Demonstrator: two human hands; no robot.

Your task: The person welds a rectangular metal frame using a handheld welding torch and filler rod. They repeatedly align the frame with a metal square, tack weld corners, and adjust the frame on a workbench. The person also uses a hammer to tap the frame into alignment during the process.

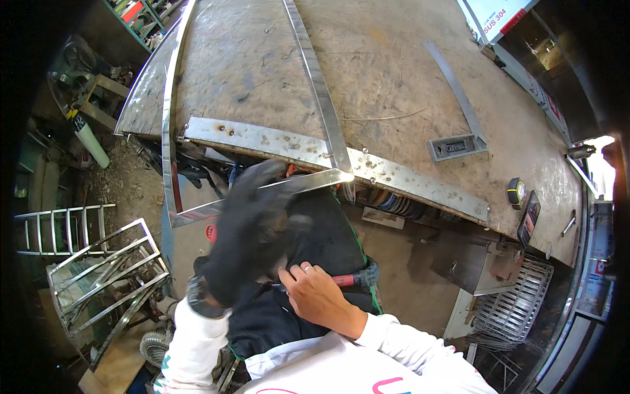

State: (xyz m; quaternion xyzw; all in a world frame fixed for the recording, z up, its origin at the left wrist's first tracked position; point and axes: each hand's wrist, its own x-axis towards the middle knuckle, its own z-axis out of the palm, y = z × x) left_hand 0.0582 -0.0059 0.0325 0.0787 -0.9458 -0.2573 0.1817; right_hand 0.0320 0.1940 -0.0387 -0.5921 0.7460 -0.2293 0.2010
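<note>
I count at the table [243,79]: frame [317,85], one, twelve o'clock; square [453,148], one, two o'clock; tape measure [516,193], one, phone [528,218], one, three o'clock. Hands, two: left hand [252,230], eight; right hand [316,293], six.

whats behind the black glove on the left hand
Behind the gloved left hand runs the lower bar of a shiny metal frame, showing on either side. The stretch in between is covered, so it cannot be seen.
</note>
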